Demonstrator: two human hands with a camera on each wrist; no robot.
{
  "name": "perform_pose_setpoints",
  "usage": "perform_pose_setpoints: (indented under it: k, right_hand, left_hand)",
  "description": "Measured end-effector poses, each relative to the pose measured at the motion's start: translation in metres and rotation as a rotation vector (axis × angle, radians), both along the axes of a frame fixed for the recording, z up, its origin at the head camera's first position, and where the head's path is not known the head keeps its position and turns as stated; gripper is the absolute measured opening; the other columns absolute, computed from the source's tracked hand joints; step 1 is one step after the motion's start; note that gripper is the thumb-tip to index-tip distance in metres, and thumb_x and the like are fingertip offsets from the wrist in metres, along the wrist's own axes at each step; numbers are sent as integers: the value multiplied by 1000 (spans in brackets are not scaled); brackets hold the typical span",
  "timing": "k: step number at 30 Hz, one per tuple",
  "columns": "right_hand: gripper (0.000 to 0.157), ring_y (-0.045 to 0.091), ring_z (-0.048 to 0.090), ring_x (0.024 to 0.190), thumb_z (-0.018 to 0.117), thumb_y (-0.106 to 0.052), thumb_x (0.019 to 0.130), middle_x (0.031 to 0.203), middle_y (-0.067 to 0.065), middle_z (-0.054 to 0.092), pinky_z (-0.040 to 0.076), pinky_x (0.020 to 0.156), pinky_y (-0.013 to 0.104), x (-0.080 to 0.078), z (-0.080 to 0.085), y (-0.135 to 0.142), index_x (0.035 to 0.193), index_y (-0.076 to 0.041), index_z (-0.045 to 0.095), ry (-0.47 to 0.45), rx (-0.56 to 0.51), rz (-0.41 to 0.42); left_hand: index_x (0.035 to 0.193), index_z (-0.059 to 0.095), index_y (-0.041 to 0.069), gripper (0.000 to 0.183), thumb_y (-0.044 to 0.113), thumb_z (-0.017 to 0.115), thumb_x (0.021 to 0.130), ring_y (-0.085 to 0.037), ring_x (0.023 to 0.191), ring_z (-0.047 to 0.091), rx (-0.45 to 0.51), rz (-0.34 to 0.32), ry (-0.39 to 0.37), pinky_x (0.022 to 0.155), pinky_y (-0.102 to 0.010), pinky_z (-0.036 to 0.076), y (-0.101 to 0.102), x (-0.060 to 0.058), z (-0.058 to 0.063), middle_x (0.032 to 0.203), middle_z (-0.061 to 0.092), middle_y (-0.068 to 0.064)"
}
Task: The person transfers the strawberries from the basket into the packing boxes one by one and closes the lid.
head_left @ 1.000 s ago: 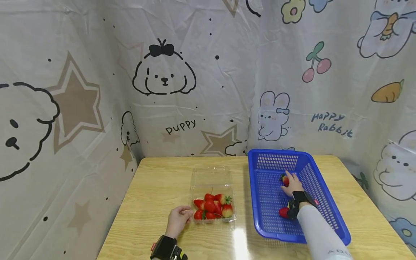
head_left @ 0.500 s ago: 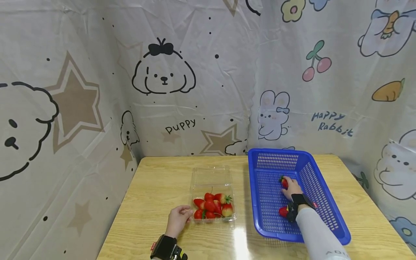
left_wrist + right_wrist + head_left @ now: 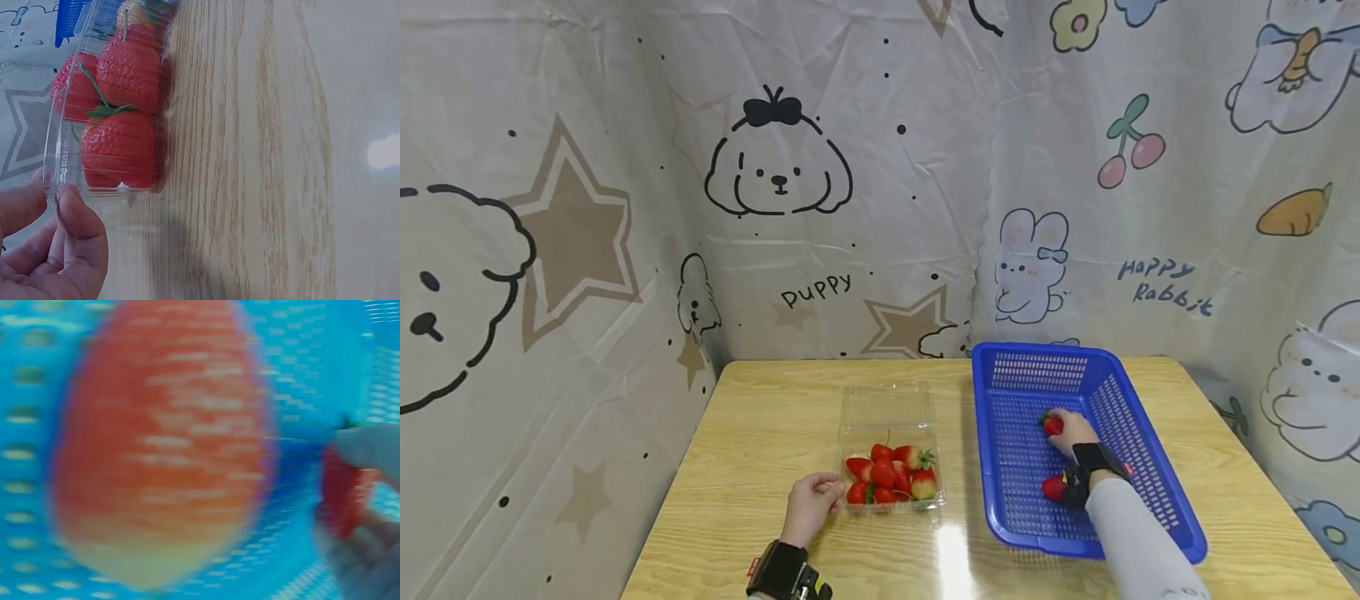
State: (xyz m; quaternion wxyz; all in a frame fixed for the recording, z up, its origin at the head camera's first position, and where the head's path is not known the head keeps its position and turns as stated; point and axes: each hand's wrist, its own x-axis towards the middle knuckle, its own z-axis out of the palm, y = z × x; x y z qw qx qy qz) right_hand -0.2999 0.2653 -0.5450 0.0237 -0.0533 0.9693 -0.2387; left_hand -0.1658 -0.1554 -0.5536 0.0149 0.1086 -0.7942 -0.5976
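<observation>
In the head view, my left hand (image 3: 808, 504) pinches the near left corner of a clear plastic clamshell box (image 3: 886, 408), its lid laid back. Thumb and fingertip meet at the box's rim (image 3: 56, 156) in the left wrist view. Several red strawberries (image 3: 883, 475) are heaped inside, some with pale ends or green stems. Over on the right, my right hand (image 3: 1073, 435) is down in a blue mesh basket (image 3: 985, 467), holding a strawberry (image 3: 1053, 426) between thumb and fingers. A second strawberry (image 3: 1054, 488) lies in the basket below my wrist; it looms large and blurred in the right wrist view.
Both containers stand on a wooden table (image 3: 760, 425), the box left of the basket. The basket's raised walls surround my right hand. Behind and to the left hangs a printed curtain (image 3: 850, 167), close to the table edges.
My right hand has closed its fingers on the strawberry at the back of the basket and shifted it slightly left and down. The left hand and the box have stayed put.
</observation>
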Motion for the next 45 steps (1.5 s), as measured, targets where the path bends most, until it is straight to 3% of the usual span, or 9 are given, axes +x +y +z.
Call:
perform_pose_setpoints:
  k: [5, 10, 13, 20, 25, 32, 39, 45]
  right_hand:
    - [38, 30, 57, 78, 64, -2, 71, 92, 25, 61, 49, 67, 39, -5, 38, -9, 105, 14, 57, -166, -1, 70]
    - [33, 17, 52, 66, 63, -3, 70, 83, 11, 61, 43, 55, 26, -9, 80, -22, 101, 9, 61, -294, 46, 146]
    - [33, 20, 52, 69, 63, -3, 70, 86, 12, 61, 43, 58, 27, -8, 106, -33, 101, 8, 62, -295, 71, 178]
    - [38, 24, 54, 78, 62, -6, 75, 93, 16, 61, 49, 69, 36, -4, 149, -59, 111, 6, 60, -171, 87, 273]
    - [39, 23, 53, 77, 59, -6, 79, 95, 14, 59, 48, 66, 33, 2, 169, -79, 117, 3, 58, -102, 63, 339]
    - [40, 25, 55, 91, 62, -7, 83, 110, 15, 57, 51, 77, 37, 12, 172, -111, 122, -3, 55, 112, -105, 518]
    - [43, 25, 54, 103, 65, -3, 82, 118, 14, 54, 51, 82, 35, 17, 152, -145, 124, -5, 53, 289, -254, 595]
    - [43, 25, 52, 109, 66, -2, 81, 119, 13, 53, 49, 87, 34, 17, 132, -171, 121, -4, 54, 364, -306, 668]
  left_hand:
    - [104, 57, -17, 29, 3, 63, 84, -17, 59, 59, 18, -3, -5, 57, -37, 53, -1, -2, -1, 68, 57, -5]
    - [103, 57, -17, 28, 3, 63, 84, -17, 59, 59, 17, -5, -2, 56, -37, 53, 0, -1, 0, 68, 57, -5]
    - [103, 59, -15, 27, 4, 64, 84, -16, 59, 59, 17, 0, 2, 56, -35, 53, -1, -1, -2, 69, 57, -7]
    - [96, 59, -15, 34, 14, 68, 82, -10, 53, 56, 50, -34, 130, 49, -26, 50, -4, 0, -9, 65, 58, -6]
    - [101, 59, -16, 29, 5, 66, 83, -11, 56, 57, 30, -1, 37, 53, -31, 53, -2, -1, -5, 67, 57, -6]
    - [103, 58, -16, 28, 3, 64, 83, -14, 57, 57, 4, 1, 9, 55, -34, 53, 0, -1, -1, 66, 56, -4]
    - [102, 59, -15, 26, 2, 63, 84, -19, 59, 59, -20, 1, 2, 55, -36, 52, 0, 0, -3, 65, 56, -4]
    - [101, 59, -15, 24, 1, 63, 83, -16, 57, 58, -1, 6, 12, 54, -34, 52, -1, -2, -3, 64, 56, -3]
